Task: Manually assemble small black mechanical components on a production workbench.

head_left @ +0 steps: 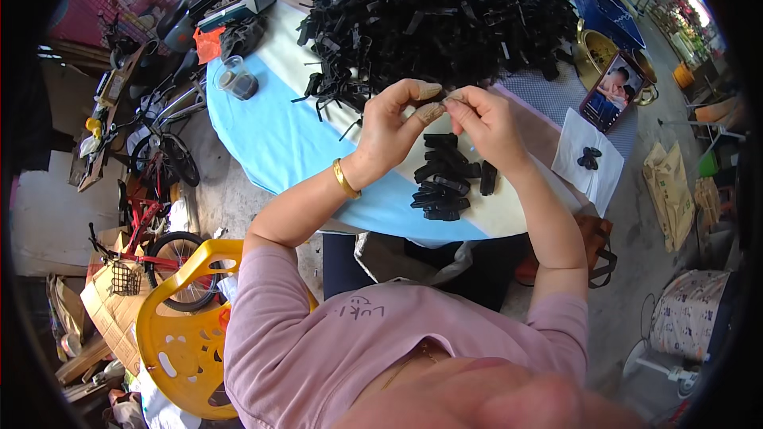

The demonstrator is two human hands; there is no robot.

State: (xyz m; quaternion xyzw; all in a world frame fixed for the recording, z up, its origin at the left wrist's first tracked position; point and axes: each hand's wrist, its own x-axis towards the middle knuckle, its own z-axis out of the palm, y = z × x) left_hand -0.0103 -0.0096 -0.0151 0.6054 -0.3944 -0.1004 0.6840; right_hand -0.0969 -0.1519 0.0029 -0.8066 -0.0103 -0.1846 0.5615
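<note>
Both of my hands meet above the table at the near edge of a big pile of small black plastic parts (429,24). Beige finger covers sit on the thumb and forefinger of my left hand (387,131), which are curled toward the other hand's fingertips. My right hand (494,127) is closed in a pinch against the left fingertips. Whatever lies between the fingers is too small to make out. Just below the hands, a small heap of black clip-like pieces (443,183) lies on the cloth.
A round table with a blue, cream and pink cloth (266,151) stands before me. On it are a clear cup (238,83), a propped phone (610,94) by a brass pot (592,52), and white paper (584,171) bearing black pieces. A yellow chair (179,349) stands left.
</note>
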